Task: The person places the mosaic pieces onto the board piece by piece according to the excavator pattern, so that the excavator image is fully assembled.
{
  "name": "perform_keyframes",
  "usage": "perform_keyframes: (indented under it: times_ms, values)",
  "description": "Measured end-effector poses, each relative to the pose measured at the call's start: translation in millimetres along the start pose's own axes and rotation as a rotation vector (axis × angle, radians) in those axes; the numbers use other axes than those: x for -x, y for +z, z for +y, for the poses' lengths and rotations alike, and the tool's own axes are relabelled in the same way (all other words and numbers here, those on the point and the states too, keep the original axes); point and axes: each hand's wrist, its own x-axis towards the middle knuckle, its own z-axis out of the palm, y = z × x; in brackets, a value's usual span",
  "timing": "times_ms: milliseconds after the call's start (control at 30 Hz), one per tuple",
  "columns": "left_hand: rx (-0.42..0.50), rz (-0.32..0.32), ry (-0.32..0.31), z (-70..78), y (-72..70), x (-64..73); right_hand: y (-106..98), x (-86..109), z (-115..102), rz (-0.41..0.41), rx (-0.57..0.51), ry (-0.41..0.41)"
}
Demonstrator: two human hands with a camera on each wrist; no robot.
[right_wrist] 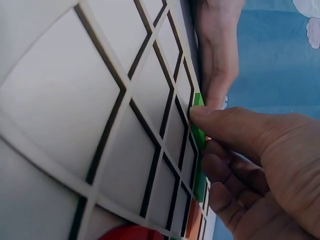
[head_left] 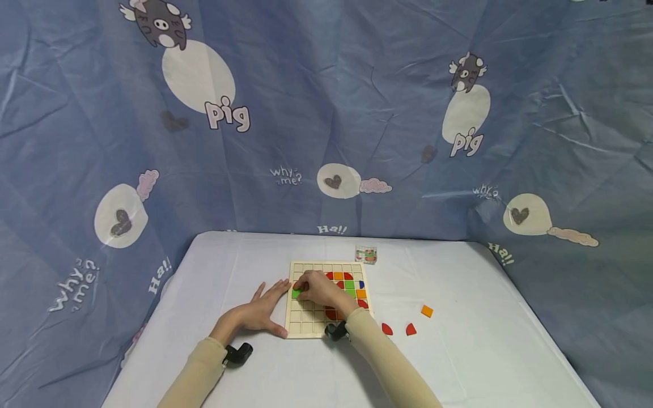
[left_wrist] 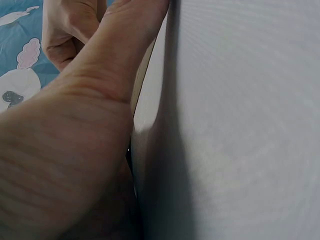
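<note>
A square wooden grid board (head_left: 312,327) lies on the table, with coloured tiles in part of its cells. My right hand (head_left: 322,289) is over the board's left side, fingers curled. In the right wrist view its thumb and fingers pinch a green tile (right_wrist: 198,131) at the grid; the index fingertip is mostly hidden. A red piece (head_left: 296,285) shows just beside these fingertips in the head view. My left hand (head_left: 259,311) lies with fingers spread along the board's left edge, thumb near the front corner and fingertips near the edge higher up.
Right of the board lie two red rounded pieces (head_left: 387,328) (head_left: 411,329) and an orange square tile (head_left: 427,311). A small patterned card (head_left: 366,255) lies behind the board's far right corner. A blue printed curtain (head_left: 326,113) surrounds the white table (head_left: 459,351).
</note>
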Motion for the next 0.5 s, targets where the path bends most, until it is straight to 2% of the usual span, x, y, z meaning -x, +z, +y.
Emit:
perform_keyframes:
  times_ms: [300,500]
  values:
    - [0.003,0.002,0.001,0.3,0.2,-0.5,-0.8,-1.0,-0.6,0.001,0.008,0.017]
    - [-0.004,0.004,0.002,-0.6,0.0,0.1,0.9,-0.6,-3.0,0.004,0.005,-0.004]
